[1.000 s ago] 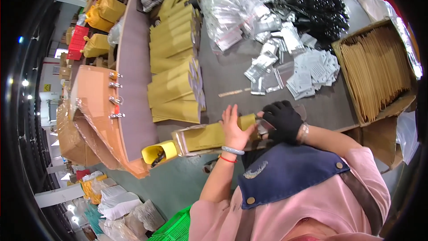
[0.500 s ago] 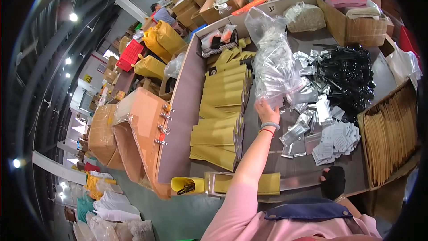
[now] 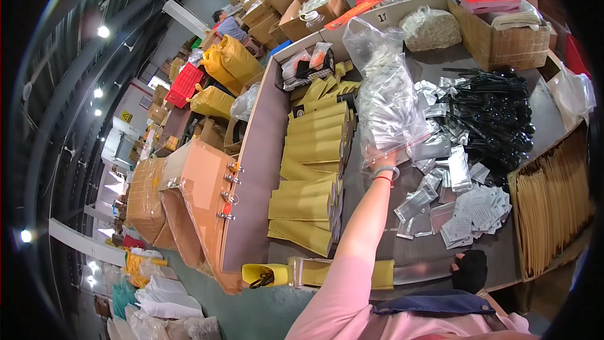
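My left hand (image 3: 381, 156) reaches into the mouth of a clear plastic bag (image 3: 375, 44) full of small white and silver packets (image 3: 387, 104). The plastic and the packets cover its fingers. At the table's front edge, my right hand (image 3: 470, 271), in a black fingerless glove, is closed on the end of a clear plastic sleeve (image 3: 423, 271). This sleeve runs left to a flat gold-coloured piece (image 3: 382, 275), partly hidden beneath my left forearm. Beside the bag lie loose silver packets (image 3: 459, 169) and a pile of white printed cards (image 3: 481, 211).
Stacked gold sleeves (image 3: 305, 198) lie left of the bag. Black long-handled items (image 3: 494, 107) are heaped at the right, behind a carton of brown envelopes (image 3: 553, 201). A yellow container (image 3: 264, 274) sits at the front left corner. A low partition (image 3: 251, 164) borders the left side.
My left hand has gone from the bag's lower edge to inside its mouth, its fingers now covered. The right hand keeps its place on the sleeve. The view has shifted slightly.
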A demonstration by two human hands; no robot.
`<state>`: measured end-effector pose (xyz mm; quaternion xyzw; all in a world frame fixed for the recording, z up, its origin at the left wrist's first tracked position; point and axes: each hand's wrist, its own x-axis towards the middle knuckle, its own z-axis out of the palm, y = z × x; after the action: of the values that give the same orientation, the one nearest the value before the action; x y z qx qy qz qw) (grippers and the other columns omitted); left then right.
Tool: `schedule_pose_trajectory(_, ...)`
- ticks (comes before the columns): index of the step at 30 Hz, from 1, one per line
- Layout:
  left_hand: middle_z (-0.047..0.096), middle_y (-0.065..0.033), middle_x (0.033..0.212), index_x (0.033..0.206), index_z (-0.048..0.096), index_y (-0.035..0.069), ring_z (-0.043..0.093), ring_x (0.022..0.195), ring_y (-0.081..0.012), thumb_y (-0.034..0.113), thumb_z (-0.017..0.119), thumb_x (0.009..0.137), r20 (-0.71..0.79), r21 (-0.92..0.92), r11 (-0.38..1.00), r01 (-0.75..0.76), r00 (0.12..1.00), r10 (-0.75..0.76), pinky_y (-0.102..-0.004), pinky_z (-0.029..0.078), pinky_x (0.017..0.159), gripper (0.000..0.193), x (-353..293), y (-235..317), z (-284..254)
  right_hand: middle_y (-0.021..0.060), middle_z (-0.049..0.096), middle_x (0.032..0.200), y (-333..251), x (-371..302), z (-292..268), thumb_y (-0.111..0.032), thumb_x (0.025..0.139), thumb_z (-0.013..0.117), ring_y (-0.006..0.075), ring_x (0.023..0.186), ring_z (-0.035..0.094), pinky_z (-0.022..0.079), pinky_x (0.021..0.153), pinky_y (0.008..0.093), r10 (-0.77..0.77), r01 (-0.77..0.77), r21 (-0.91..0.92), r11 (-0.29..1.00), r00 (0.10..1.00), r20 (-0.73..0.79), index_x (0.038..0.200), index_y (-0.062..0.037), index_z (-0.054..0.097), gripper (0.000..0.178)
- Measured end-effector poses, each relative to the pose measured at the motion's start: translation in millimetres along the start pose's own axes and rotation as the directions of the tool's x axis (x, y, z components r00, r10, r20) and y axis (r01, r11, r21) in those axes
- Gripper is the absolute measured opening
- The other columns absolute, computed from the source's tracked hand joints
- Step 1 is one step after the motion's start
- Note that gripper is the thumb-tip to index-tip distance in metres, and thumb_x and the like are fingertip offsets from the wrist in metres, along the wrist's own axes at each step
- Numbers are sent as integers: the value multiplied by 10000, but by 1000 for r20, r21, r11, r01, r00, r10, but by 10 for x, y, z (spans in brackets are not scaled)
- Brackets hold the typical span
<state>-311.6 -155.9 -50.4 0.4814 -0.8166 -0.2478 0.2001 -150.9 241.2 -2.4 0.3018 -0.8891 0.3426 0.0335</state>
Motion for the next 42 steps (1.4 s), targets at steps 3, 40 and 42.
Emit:
schedule_pose_trajectory(3, 500, -294, 1227, 1227, 483, -60, 462, 1173, -441, 373, 811, 624, -18, -108, 992, -64, 998, 63, -487, 383, 1008, 812, 6, 126, 95, 116, 568, 923, 21, -15, -12, -115, 621, 741, 333, 909, 529, 428, 784, 444, 15, -15, -21, 1000, 1000, 8, 954, -98, 593, 365)
schedule_pose_trajectory(40, 613, -143, 1128, 1209, 521, -41, 589, 1004, -209, 166, 800, 729, 296, -529, 835, 148, 955, 18, -329, 458, 869, 592, -852, -864, -1123, 91, 589, 880, -30, 81, -81, -108, 677, 697, 314, 891, 550, 442, 790, 418, -53, 53, 19, 998, 999, 6, 930, -87, 624, 264)
schedule_pose_trajectory(42, 596, -149, 1133, 1194, 535, -23, 562, 1041, -252, 155, 791, 719, 78, -390, 914, -111, 985, 153, -362, 438, 905, 568, -1134, -849, -1216, 100, 586, 860, 5, 53, -90, -106, 676, 690, 313, 886, 549, 437, 788, 413, -47, 47, 26, 999, 999, -2, 906, -74, 622, 242)
